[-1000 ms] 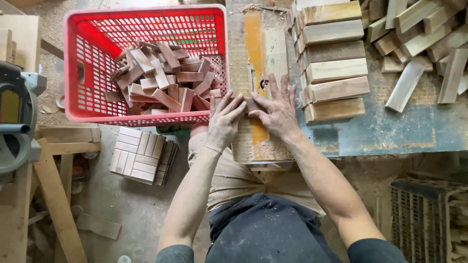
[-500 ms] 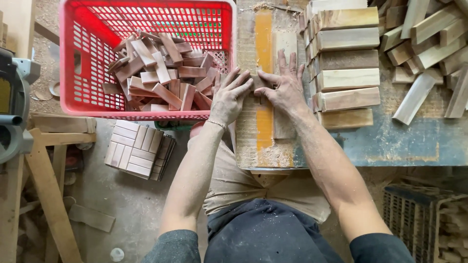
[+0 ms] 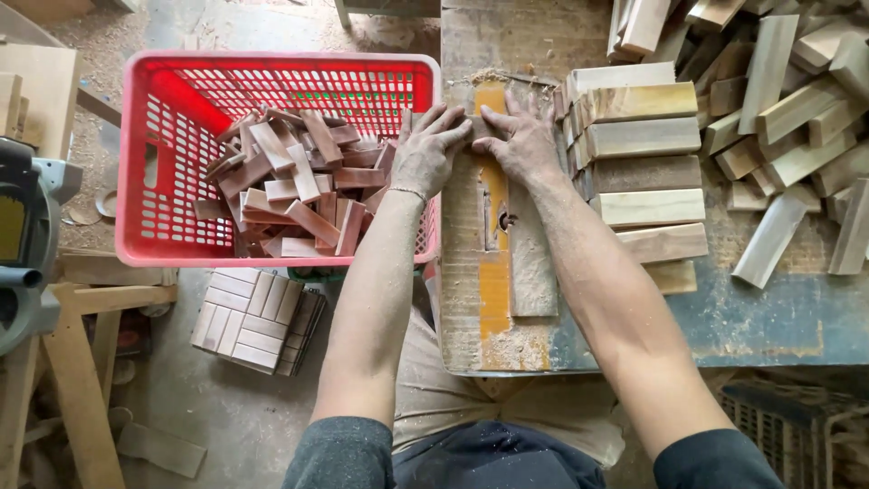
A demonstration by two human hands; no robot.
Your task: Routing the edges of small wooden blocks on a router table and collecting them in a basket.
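My left hand [image 3: 424,152] and my right hand [image 3: 523,140] lie side by side at the far end of a wooden sled [image 3: 478,299] with an orange stripe. Their fingertips meet on a small wooden block [image 3: 477,126] and press it against the sled; most of the block is hidden under the fingers. A dark slot [image 3: 503,220] shows in the sled nearer to me. My left wrist is over the right rim of a red plastic basket [image 3: 145,163] holding several short reddish wood pieces [image 3: 294,186].
A row of pale rectangular wood blocks [image 3: 644,172] lies right of the sled on the blue workbench [image 3: 778,317], with loose offcuts [image 3: 787,100] beyond. A bundle of small blocks [image 3: 258,319] sits on the floor under the basket. A machine [image 3: 27,244] stands at far left.
Both hands have slid forward along the sled, away from me, staying together at the fingertips.
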